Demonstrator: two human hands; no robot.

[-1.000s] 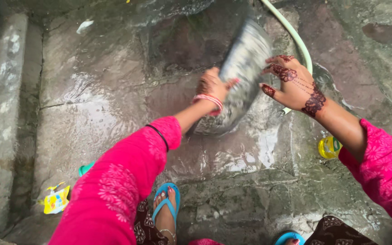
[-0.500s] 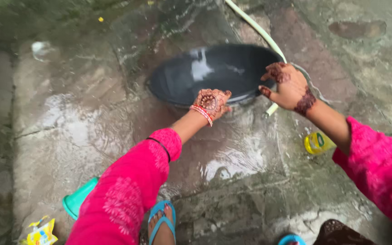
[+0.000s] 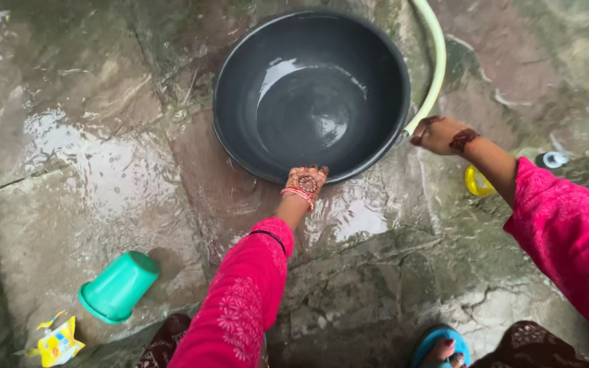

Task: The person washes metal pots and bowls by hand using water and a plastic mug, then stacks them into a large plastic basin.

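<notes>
Where the wet stone floor (image 3: 90, 177) spreads under everything, a big dark basin (image 3: 311, 92) stands upright near the top, a little water shining in its bottom. A pale hose (image 3: 436, 61) curves round its right side. The left hand (image 3: 306, 182) closes its grip on the basin's near rim. The right hand (image 3: 439, 133) grips the hose end beside the basin. A green cup (image 3: 118, 286) lies tipped lower left, a yellow packet (image 3: 58, 343) near it.
</notes>
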